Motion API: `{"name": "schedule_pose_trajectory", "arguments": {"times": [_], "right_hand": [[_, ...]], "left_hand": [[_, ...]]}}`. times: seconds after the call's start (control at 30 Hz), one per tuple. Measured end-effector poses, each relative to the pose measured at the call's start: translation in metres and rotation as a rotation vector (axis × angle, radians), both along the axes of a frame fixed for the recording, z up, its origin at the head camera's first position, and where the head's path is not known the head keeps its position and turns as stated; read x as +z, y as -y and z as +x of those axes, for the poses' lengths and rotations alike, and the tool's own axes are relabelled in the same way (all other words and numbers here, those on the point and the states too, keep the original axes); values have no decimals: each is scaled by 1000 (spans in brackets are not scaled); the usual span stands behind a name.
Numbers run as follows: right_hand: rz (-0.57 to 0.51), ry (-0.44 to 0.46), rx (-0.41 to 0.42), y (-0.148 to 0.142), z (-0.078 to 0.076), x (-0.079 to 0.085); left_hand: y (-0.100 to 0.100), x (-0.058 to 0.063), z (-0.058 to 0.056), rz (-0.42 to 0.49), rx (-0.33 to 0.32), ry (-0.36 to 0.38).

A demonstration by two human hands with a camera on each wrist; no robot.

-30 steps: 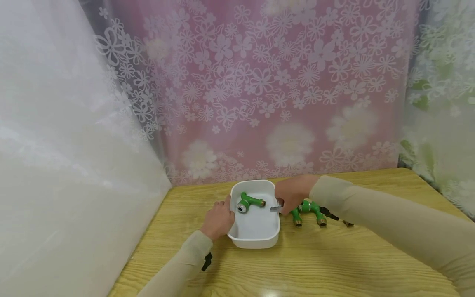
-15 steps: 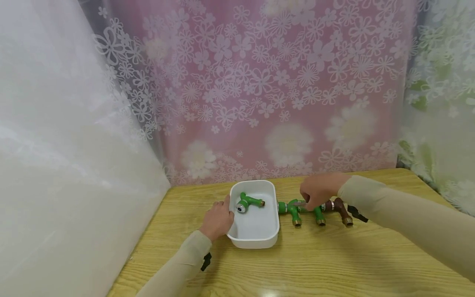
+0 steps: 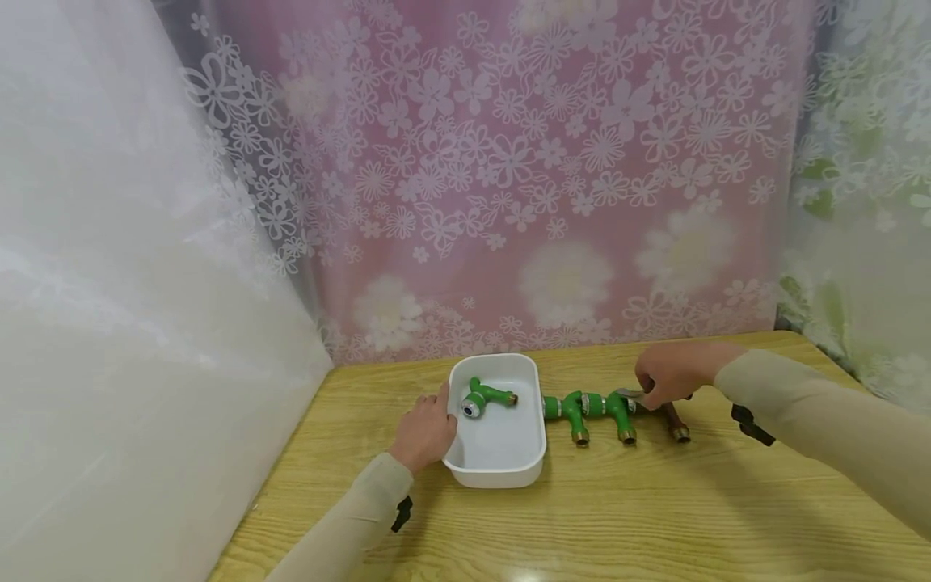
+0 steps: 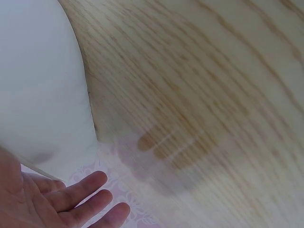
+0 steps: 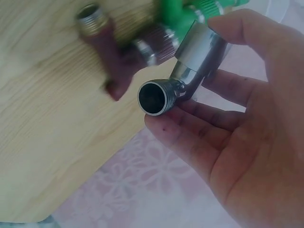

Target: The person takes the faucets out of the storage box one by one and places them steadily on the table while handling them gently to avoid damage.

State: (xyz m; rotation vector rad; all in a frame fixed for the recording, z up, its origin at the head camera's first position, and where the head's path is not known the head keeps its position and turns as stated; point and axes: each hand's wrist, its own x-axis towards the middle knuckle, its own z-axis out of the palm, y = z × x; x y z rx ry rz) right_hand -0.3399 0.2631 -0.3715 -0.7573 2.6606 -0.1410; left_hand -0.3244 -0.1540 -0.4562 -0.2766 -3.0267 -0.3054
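In the head view my left hand (image 3: 422, 432) rests at the left rim of a white basin (image 3: 498, 478). The left wrist view shows the fingers (image 4: 78, 190) of that hand loosely straight, several of them off the wall; its thumb is hidden there. Inside the basin lies a green tap (image 3: 476, 400) with a brass spout. My right hand (image 3: 672, 373) pinches a chrome tap (image 5: 194, 52) between thumb and fingers, its threaded open end facing the right wrist camera. It hovers above the right part of a row of taps on the table.
Right of the basin lie a green tap (image 3: 575, 412), another green tap (image 3: 621, 416) and a brown tap (image 3: 678, 424), partly covered by the right hand. All point their spouts towards me. The wooden table (image 3: 618, 517) ends at a pink flowered curtain (image 3: 567, 202).
My right hand has moved right with the chrome tap, from the basin's right rim along the row to the brown tap. The left hand has stayed at the basin.
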Motion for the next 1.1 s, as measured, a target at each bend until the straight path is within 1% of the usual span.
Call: {"name": "schedule_pose_trajectory", "arguments": {"times": [0.13,0.4,0.5,0.6,0.7,0.83,1.1], "right_hand": [[8,-9,-11,-13,2,-1],[0,4,-57,-33,8,-5],[-35,7,-63,-40,7,-7],[-66,-10,-66,-47,5,-7],[-68,-24,-77,-55,3,-6],[-70,-5,-93,-63,2,-8],[-57,16,-142,-80,5,-18]], "left_hand": [[0,-1,-1,4,-8,-6],[1,-3,0,12,-16,-1],[0,-2,2,11,-9,10],[0,-2,1,6,-9,7],[1,-1,0,2,-13,-1],[2,-1,1,-2,-14,1],[0,-1,1,4,-11,12]]}}
